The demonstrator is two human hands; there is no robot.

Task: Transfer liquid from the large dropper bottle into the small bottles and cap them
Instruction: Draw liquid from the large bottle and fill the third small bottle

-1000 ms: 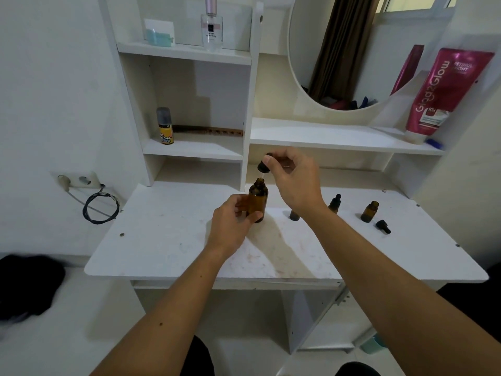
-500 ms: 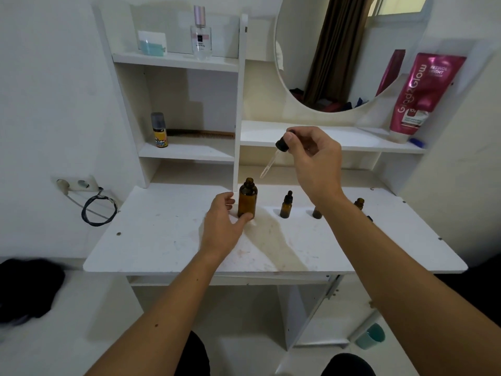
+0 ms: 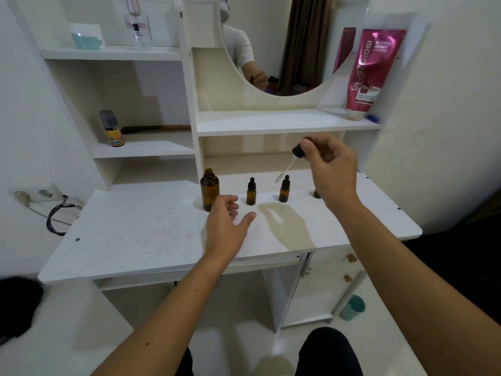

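The right hand [image 3: 329,172] pinches the black-capped glass dropper [image 3: 291,161] above the white worktop [image 3: 135,234] — its tip near one small capped amber bottle [image 3: 284,189]. The left hand [image 3: 226,226] hovers empty, fingers loose, beside the large open amber bottle [image 3: 209,189]. Another small amber bottle [image 3: 251,191] stands capped — filling seems unfinished.

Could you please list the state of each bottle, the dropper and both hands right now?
Large bottle: upright, uncapped, on the table.
Left small bottle: upright, capped.
Middle small bottle: upright, capped.
Third small bottle: mostly hidden behind the right hand; cap state unclear.
Dropper: out of the bottle, tilted, tip down.
Right hand: pinches the dropper.
Left hand: relaxed, holds nothing.
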